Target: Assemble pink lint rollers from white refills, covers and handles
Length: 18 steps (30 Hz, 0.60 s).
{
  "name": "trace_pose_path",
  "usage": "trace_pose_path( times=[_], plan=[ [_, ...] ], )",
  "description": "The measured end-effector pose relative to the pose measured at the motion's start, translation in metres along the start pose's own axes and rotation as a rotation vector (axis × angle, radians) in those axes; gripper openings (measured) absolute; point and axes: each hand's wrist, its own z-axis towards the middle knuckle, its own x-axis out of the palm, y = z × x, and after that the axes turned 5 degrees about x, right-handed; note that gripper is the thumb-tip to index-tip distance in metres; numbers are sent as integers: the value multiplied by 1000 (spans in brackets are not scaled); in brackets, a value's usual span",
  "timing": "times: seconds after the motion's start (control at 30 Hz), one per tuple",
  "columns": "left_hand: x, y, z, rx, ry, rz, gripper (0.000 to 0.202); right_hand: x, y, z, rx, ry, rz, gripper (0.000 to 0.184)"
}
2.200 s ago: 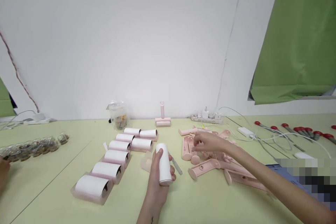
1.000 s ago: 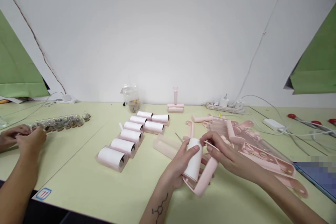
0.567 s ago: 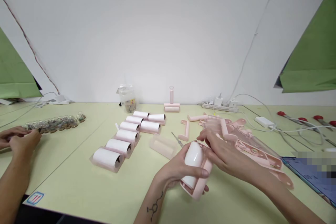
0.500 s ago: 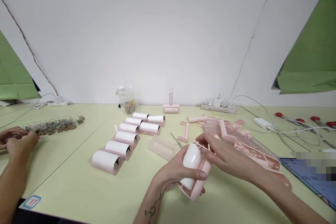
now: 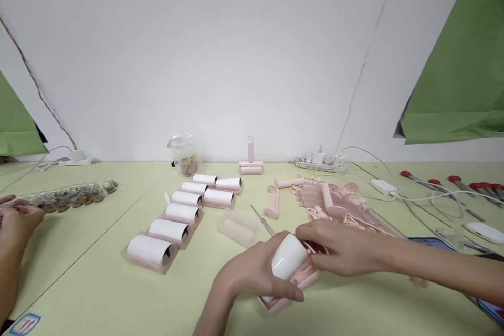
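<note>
My left hand (image 5: 252, 273) is wrapped round a white paper roll (image 5: 289, 255) that sits in a pink roller frame (image 5: 293, 283), low over the pale green table (image 5: 98, 283). My right hand (image 5: 338, 247) grips the pink frame at the roll's far end, fingers curled. A translucent pink cover (image 5: 238, 226) lies just behind my left hand, with a thin metal tool (image 5: 263, 220) beside it.
Several white rolls in pink trays (image 5: 169, 231) stand in a row to the left. A heap of pink frames (image 5: 334, 205) lies behind my right hand. Another person's hands (image 5: 13, 220) work at small jars (image 5: 66, 197) far left. Cables, a power strip (image 5: 321, 164) and red-handled tools (image 5: 464, 184) lie right.
My right hand took a pink frame from the heap and brought it to the roll. Both hands have lowered the roll and frame toward the table.
</note>
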Motion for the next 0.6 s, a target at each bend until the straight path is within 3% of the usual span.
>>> trace_pose_path(
  times=[0.23,0.33,0.47,0.53,0.6],
  plan=[
    [-5,-4,-4,74,50,13,69,-8,-1,2,36,119,89,6],
    [-9,1,-6,85,28,12,69,-14,-5,-4,82,135,102,23],
    [-7,4,-4,51,-37,-1,60,-7,-17,-9,102,5,324,30],
    [-1,2,-2,67,-29,-34,58,5,-22,-9,132,-88,500,31],
    [10,-2,3,80,-95,-87,59,22,-24,-7,180,-156,736,39]
  ],
)
